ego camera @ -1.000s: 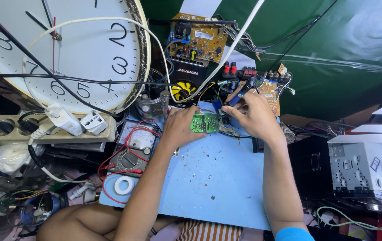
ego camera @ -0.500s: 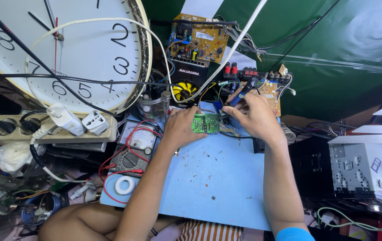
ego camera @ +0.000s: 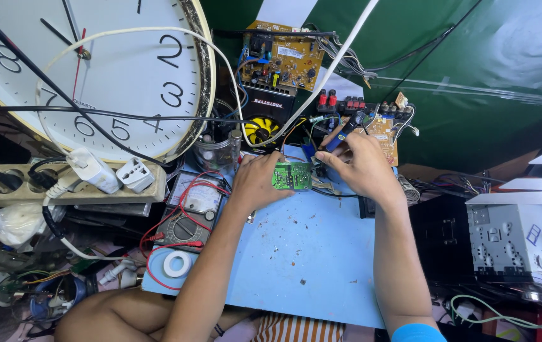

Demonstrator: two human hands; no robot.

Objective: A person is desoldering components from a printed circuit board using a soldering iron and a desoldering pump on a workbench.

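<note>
Left hand (ego camera: 255, 183) pins the small green circuit board (ego camera: 292, 176) on the blue mat (ego camera: 302, 253) while my right hand (ego camera: 362, 168), pinching a blue-handled tool (ego camera: 340, 136), works its far edge, so next I need a steady tip.

Bright, even daylight, soft shadows, sharp focus, wide-angle bending at edges.

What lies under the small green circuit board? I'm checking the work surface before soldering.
The small green circuit board rests on the light blue mat, flecked with dark specks. The left hand covers its left edge and the right hand its right, so anything beneath there is hidden.
</note>
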